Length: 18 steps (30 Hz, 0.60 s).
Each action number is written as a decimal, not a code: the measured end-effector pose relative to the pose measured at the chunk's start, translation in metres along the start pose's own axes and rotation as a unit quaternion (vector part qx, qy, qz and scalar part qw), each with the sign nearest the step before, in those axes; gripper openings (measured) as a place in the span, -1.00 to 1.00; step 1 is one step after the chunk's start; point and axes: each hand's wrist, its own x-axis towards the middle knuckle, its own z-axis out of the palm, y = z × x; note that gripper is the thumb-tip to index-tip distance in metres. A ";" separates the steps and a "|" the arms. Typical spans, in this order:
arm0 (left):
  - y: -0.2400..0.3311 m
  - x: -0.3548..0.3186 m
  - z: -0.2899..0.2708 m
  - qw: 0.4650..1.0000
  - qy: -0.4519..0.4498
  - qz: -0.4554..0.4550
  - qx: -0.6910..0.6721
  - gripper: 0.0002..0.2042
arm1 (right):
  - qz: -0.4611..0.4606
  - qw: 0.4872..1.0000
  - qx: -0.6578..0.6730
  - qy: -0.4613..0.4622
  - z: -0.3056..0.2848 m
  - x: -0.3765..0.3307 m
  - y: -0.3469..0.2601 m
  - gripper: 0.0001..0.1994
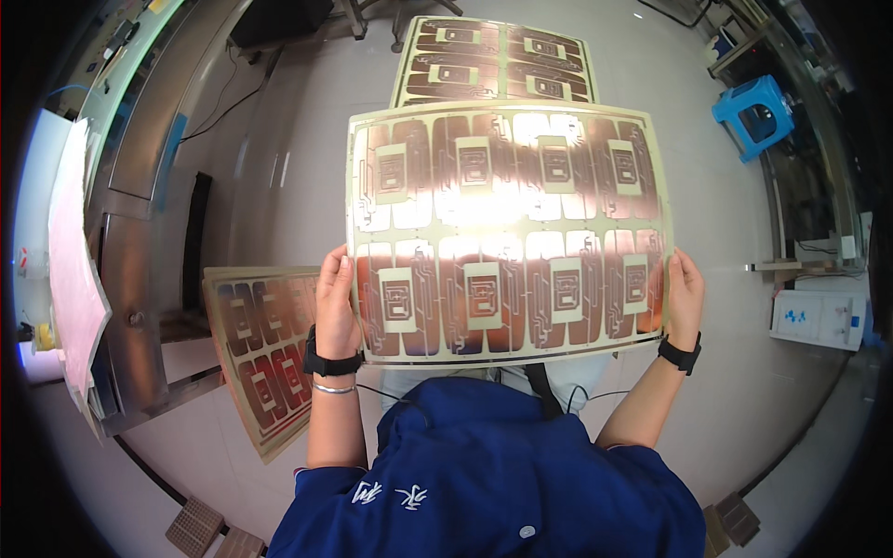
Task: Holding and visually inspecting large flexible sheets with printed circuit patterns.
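Observation:
A large copper-patterned circuit board panel [502, 237] is held up in front of my body, tilted so that light glares off its upper half. My left hand [337, 302] grips its left edge, and my right hand [686, 293] grips the right edge, both low on the sides. Repeated copper shapes in two rows cover its pale face. Beyond its far edge lies another such panel [498, 60], partly covered by the one I hold. More copper panels [265, 349] lean at the left, behind my left forearm.
Along the left runs a metal-edged bench [130, 251] with a pink sheet [74, 279] on it. A blue plastic stool [753, 116] stands at the far right, with a white box [819, 319] nearer. A dark wheeled base [358, 19] is at the back.

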 end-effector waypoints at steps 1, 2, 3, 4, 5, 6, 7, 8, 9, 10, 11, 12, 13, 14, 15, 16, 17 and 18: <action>-0.002 0.000 0.000 1.000 -0.002 -0.003 -0.001 -0.78 | -0.001 1.000 0.000 0.002 -0.001 0.000 0.002 -0.74; -0.004 0.000 0.000 1.000 0.013 -0.006 0.024 -0.79 | 0.022 1.000 0.001 -0.021 -0.004 -0.003 0.000 -0.72; -0.005 0.000 0.000 0.998 0.027 -0.007 0.048 -0.79 | 0.024 1.000 -0.001 -0.017 -0.007 -0.002 0.002 -0.72; -0.007 0.002 -0.001 0.998 0.035 -0.008 0.057 -0.79 | 0.019 0.999 -0.017 -0.029 -0.009 0.001 0.006 -0.71; -0.009 0.003 -0.001 0.998 0.032 -0.012 0.057 -0.79 | 0.015 0.999 -0.033 -0.040 -0.011 0.003 0.008 -0.71; -0.012 0.004 -0.001 0.996 0.038 -0.004 0.075 -0.78 | 0.001 0.998 -0.044 -0.033 -0.007 0.001 0.002 -0.70; -0.014 0.005 -0.001 0.995 0.044 0.003 0.094 -0.78 | 0.003 0.999 -0.046 -0.028 -0.008 0.002 0.002 -0.70; -0.017 0.005 -0.002 0.993 0.051 0.002 0.108 -0.77 | 0.001 0.998 -0.058 -0.040 -0.010 0.003 0.003 -0.70; -0.020 0.006 -0.005 0.993 0.046 -0.002 0.107 -0.77 | -0.002 0.996 -0.070 -0.052 -0.012 0.004 0.002 -0.70; -0.023 0.008 -0.008 0.991 0.049 0.005 0.124 -0.77 | 0.000 0.996 -0.073 -0.046 -0.014 0.003 0.000 -0.70; -0.026 0.009 -0.011 0.988 0.052 0.011 0.142 -0.77 | 0.007 0.996 -0.056 -0.063 -0.016 0.002 -0.004 -0.70; -0.028 0.011 -0.015 0.988 0.046 0.011 0.150 -0.77 | 0.014 0.996 -0.039 -0.079 -0.018 0.002 -0.006 -0.70; -0.030 0.013 -0.016 0.988 0.040 0.006 0.149 -0.77 | 0.016 0.996 -0.042 -0.072 -0.022 0.002 -0.007 -0.70; -0.031 0.014 -0.015 0.988 0.043 0.006 0.149 -0.78 | 0.037 0.994 -0.033 -0.093 -0.026 0.003 -0.008 -0.70; -0.031 0.015 -0.013 0.987 0.047 0.006 0.151 -0.78 | 0.059 0.992 -0.024 -0.114 -0.030 0.003 -0.009 -0.70; -0.033 0.016 -0.013 0.988 0.048 0.011 0.148 -0.79 | 0.061 0.992 -0.026 -0.107 -0.032 0.003 -0.011 -0.70; -0.034 0.016 -0.012 0.988 0.043 0.006 0.147 -0.79 | 0.066 0.991 -0.022 -0.112 -0.034 0.003 -0.012 -0.70; -0.034 0.016 -0.011 0.989 0.045 -0.001 0.137 -0.80 | 0.071 0.990 -0.017 -0.117 -0.034 0.003 -0.012 -0.70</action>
